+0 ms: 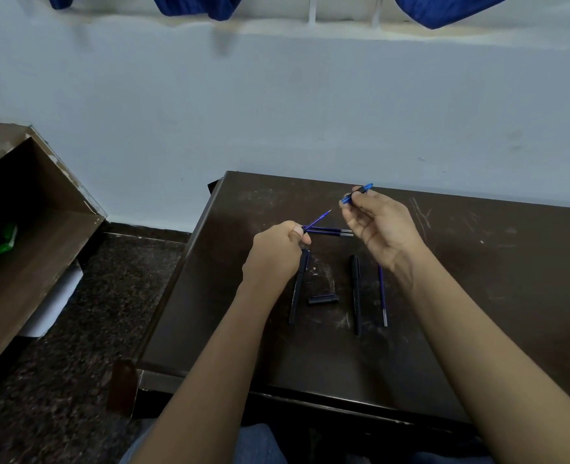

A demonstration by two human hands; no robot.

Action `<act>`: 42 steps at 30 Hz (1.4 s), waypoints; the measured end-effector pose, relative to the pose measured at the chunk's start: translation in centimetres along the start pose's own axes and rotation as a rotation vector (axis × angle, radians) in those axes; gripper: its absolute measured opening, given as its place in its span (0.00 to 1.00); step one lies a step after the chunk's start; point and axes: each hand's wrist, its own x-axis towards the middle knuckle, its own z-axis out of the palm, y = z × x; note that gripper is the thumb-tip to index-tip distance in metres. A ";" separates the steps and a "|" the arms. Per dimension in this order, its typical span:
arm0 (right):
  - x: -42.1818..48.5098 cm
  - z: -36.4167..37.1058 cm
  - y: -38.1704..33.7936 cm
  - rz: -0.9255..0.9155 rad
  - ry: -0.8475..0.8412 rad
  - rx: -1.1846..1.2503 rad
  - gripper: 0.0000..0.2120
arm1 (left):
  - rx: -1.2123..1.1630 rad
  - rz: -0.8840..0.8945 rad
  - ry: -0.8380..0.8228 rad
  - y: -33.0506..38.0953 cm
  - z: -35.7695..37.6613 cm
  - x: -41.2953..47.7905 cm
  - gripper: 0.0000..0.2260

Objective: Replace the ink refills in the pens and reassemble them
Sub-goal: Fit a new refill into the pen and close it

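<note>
1. Pens lie nearest on the bench [478, 296]: a black barrel [298, 286], a black pen [356, 294], a loose refill [382, 296] and, between the first two, a cap [323, 300].
2. The left hand [277, 249] pinches a blue refill [317, 220], tip raised; two spare refills [330, 232] lie just beyond.
3. Farthest, the right hand [377, 226] pinches a blue tip section [357, 193] in curled fingers.
4. Risks: the thin refill may miss the narrow opening and bend; the small piece may slip and roll away; look-alike refills could get mixed.
5. Any print on the barrels is too small to read.
</note>
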 end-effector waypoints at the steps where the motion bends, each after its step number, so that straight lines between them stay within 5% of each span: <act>1: -0.1 0.1 0.1 0.005 -0.012 -0.006 0.03 | -0.013 -0.021 -0.008 0.1 -0.1 0.1 0.13; 6: -0.4 0.6 0.4 0.011 -0.052 -0.089 0.04 | 0.008 0.128 0.078 -0.8 0.3 0.0 0.12; 18: -1.1 1.6 2.0 0.023 -0.158 -0.275 0.08 | 0.084 0.042 -0.036 0.0 0.1 0.5 0.13; 31: -0.9 1.5 2.3 0.028 -0.110 -0.240 0.05 | 0.016 0.229 0.139 -0.9 0.6 0.1 0.09; 38: -1.1 1.5 1.9 0.051 -0.106 -0.223 0.05 | 0.010 0.146 0.112 0.1 0.9 0.1 0.18; 42: -1.1 1.4 1.7 0.052 -0.110 -0.208 0.05 | 0.007 0.185 0.159 0.0 1.0 0.0 0.14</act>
